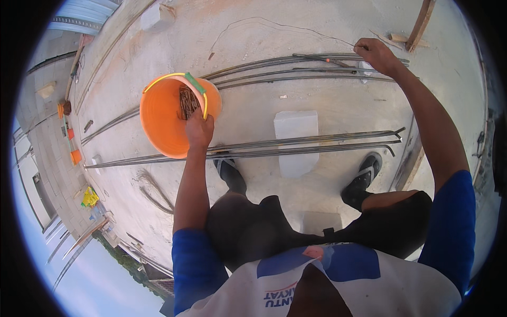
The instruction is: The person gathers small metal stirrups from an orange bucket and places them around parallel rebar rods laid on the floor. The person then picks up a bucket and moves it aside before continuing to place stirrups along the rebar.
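Note:
My left hand [199,130] is closed at the near side of an orange bucket [162,119], where its yellow handle [205,107] with a green wrap meets the rim. Short brown rod-like pieces [187,103] lie inside the bucket, which is tilted so its opening shows. Out to the far right, my right hand [374,55] is closed in a pinch on a thin wire [296,27]. From those fingers the wire arcs leftward over the concrete, and its far end hangs or lies beyond the bucket. Whether the bucket rests on the floor I cannot tell.
Long steel bars [296,71] run across the floor beyond my feet, and another bundle [306,148] crosses nearer, over a white block [296,124]. Sandals [368,169] are on my feet. A second white block [157,18] sits far left. A timber piece [421,25] stands far right.

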`<state>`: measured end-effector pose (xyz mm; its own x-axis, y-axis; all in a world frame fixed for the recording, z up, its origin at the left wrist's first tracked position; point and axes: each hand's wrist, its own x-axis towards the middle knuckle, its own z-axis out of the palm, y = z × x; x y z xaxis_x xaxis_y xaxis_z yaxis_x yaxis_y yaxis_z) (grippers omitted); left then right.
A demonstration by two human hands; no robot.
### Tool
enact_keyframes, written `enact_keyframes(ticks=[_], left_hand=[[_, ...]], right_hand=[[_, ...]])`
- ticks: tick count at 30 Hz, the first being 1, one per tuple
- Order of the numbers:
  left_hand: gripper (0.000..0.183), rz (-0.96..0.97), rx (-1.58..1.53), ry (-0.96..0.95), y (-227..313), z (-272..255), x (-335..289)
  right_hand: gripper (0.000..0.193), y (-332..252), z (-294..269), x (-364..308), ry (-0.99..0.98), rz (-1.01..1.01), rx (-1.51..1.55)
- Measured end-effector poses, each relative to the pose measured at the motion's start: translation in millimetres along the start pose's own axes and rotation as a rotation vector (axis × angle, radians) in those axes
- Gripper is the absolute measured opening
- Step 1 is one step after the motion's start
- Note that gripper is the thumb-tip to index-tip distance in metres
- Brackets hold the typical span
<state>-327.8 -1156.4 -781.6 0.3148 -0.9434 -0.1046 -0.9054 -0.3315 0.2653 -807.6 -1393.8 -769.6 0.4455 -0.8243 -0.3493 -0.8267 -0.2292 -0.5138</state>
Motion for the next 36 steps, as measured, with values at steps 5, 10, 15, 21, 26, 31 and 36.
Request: enact_keyframes(ticks=[5, 10, 15, 21, 26, 31, 36], left_hand=[[0.025, 0.034, -0.052, -0.111, 71, 9, -6], [0.035, -0.07, -0.428, -0.316, 78, -15, -4], [0.035, -0.298, -0.444, -0.138, -22, -3, 3], [0.042, 0.015, -0.101, -0.362, -46, 9, 15], [0.058, -0.194, -0.273, -0.41, -39, 52, 59], [0.052, -0.336, 0.006, -0.287, -51, 114, 65], [0.025, -0.337, -0.128, -0.289, -101, 77, 41]], right_hand=[[0.031, 19, -43, -18, 0.094, 0.017, 0.013], [0.032, 26, -52, -39, 0.124, 0.076, 0.105], [0.032, 45, -7, -58, 0.16, 0.118, 0.127], [0.033, 49, 51, -58, 0.044, 0.186, 0.22], [0.033, 68, 65, -51, 0.0, 0.227, 0.197], [0.028, 82, 78, -58, -0.051, 0.245, 0.238], [0.028, 89, 79, -59, -0.08, 0.178, 0.21]])
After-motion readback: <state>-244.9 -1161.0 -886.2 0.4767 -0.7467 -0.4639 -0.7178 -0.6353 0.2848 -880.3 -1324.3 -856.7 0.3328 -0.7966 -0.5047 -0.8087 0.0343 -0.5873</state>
